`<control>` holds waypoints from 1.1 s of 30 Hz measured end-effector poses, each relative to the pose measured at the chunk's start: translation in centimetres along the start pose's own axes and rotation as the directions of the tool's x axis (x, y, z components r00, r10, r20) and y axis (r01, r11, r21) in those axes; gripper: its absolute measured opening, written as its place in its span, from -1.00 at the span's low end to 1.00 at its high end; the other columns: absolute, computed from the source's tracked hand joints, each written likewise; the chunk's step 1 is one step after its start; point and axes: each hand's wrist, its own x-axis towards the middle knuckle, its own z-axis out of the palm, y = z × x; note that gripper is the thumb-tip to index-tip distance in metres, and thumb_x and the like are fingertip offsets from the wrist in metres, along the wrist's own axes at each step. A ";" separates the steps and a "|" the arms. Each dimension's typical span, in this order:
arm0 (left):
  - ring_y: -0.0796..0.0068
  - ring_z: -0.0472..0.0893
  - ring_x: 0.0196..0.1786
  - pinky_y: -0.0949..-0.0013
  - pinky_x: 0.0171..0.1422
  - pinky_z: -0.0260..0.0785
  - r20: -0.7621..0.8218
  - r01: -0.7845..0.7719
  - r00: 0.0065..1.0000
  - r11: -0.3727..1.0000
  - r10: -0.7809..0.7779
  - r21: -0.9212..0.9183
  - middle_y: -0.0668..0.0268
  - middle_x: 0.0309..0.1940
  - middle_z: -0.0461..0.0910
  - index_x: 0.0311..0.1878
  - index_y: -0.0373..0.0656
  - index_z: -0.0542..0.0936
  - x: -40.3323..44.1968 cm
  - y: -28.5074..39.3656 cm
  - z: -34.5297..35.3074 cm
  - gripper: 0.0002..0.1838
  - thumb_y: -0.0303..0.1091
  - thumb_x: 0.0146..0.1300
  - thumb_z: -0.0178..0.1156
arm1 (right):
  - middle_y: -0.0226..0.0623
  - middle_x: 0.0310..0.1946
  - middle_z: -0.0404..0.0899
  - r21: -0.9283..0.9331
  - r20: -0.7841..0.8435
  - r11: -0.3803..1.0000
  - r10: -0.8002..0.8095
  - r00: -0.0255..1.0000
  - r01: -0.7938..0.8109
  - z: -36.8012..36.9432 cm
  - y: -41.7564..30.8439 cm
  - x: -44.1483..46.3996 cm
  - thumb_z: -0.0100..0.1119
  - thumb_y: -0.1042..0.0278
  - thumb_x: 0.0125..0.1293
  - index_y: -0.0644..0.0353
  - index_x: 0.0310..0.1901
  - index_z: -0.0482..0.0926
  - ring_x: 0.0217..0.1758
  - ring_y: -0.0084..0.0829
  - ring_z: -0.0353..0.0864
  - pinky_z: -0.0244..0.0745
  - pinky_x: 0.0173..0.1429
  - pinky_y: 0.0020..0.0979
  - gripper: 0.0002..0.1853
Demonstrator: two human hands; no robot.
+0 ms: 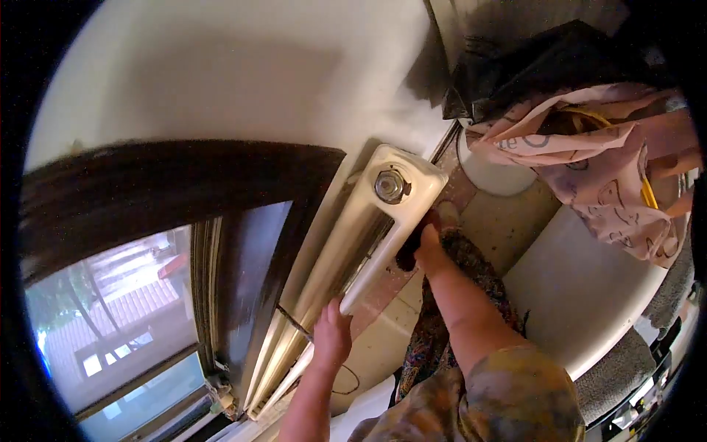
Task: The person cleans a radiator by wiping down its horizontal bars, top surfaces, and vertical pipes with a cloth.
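Note:
A cream-coloured radiator runs slantwise through the middle of the view below a dark window frame, with a round metal plug on its near end. My left hand has its fingers curled over the radiator's lower edge. Close to that hand, a thin dark stick or wire lies across the radiator. My right hand reaches down beside the radiator's end, its fingers closed around or against a dark thing. That thing is partly hidden by the hand and radiator, and its kind cannot be made out.
To the right stand a white rounded tub-like surface and a pink printed bag, with a black bag behind it. A grey textured cloth lies at lower right. The window is at left. Tiled floor shows between.

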 end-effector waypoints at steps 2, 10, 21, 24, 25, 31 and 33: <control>-0.07 0.42 -0.14 0.05 -0.13 0.30 -0.014 -0.032 0.999 0.999 0.032 -0.021 -0.02 -0.15 0.41 0.09 -0.15 0.23 -0.2 -0.5 0.5 -0.52 -0.47 0.06 0.10 | -0.22 0.10 0.27 -0.100 -0.055 0.991 -0.094 0.994 0.089 0.6 -3.1 1.3 -0.29 -0.14 0.26 0.20 0.20 0.14 0.15 -0.23 0.23 0.17 0.22 -0.28 -0.37; -0.09 0.43 -0.15 0.03 -0.13 0.30 -0.008 -0.045 0.999 0.999 0.045 -0.009 -0.02 -0.12 0.38 0.10 -0.12 0.20 -0.2 -0.5 0.1 -0.52 -0.46 0.09 0.07 | -0.07 0.25 0.08 -0.819 0.008 0.557 -0.227 0.974 0.137 -2.2 -7.1 6.3 -0.24 -0.16 0.21 0.30 0.27 -0.03 0.29 -0.14 0.11 0.10 0.26 -0.28 -0.24; -0.10 0.44 -0.17 0.02 -0.16 0.31 0.005 0.014 1.000 1.000 -0.014 -0.025 -0.01 -0.16 0.41 0.08 -0.10 0.24 0.2 -0.1 -0.1 -0.52 -0.51 0.04 0.09 | -0.35 0.13 0.29 0.143 0.011 0.986 0.082 0.997 -0.082 -7.3 14.6 0.5 -0.24 -0.08 0.28 0.08 0.17 0.23 0.14 -0.29 0.27 0.19 0.22 -0.28 -0.46; -0.08 0.44 -0.16 0.02 -0.16 0.30 0.004 -0.013 1.000 0.998 0.014 -0.060 0.00 -0.17 0.42 0.08 -0.10 0.24 0.1 -0.1 0.0 -0.52 -0.51 0.04 0.09 | -0.37 0.11 0.31 -0.123 -0.056 0.992 -0.036 0.998 0.029 -8.1 14.9 0.7 -0.20 -0.07 0.27 0.07 0.14 0.27 0.12 -0.28 0.28 0.19 0.22 -0.27 -0.49; -0.09 0.44 -0.16 0.03 -0.16 0.30 -0.008 -0.032 0.999 0.998 0.031 -0.051 -0.01 -0.16 0.42 0.08 -0.11 0.23 0.0 0.0 -0.1 -0.52 -0.51 0.05 0.09 | -0.38 0.11 0.31 -0.292 -0.070 0.951 -0.131 0.989 0.105 -9.7 14.4 2.3 -0.20 -0.07 0.26 0.07 0.14 0.28 0.12 -0.28 0.28 0.20 0.21 -0.26 -0.49; -0.09 0.43 -0.15 0.05 -0.12 0.31 -0.003 -0.050 0.999 0.999 0.050 -0.003 -0.02 -0.13 0.40 0.10 -0.17 0.20 -0.1 -0.3 -0.1 -0.50 -0.49 0.07 0.08 | -0.37 0.13 0.31 -0.086 -0.012 0.996 0.031 0.999 -0.032 -2.5 0.3 0.9 -0.19 -0.06 0.26 0.07 0.14 0.29 0.15 -0.29 0.29 0.20 0.21 -0.27 -0.49; -0.09 0.44 -0.14 0.06 -0.12 0.32 0.015 -0.033 0.999 0.998 0.034 -0.046 -0.03 -0.11 0.39 0.12 -0.17 0.19 0.0 0.2 -0.5 -0.49 -0.48 0.07 0.07 | -0.37 0.13 0.31 -0.044 0.040 0.997 0.058 0.998 -0.056 0.0 -4.4 0.2 -0.19 -0.06 0.27 0.07 0.15 0.29 0.16 -0.29 0.29 0.20 0.21 -0.27 -0.49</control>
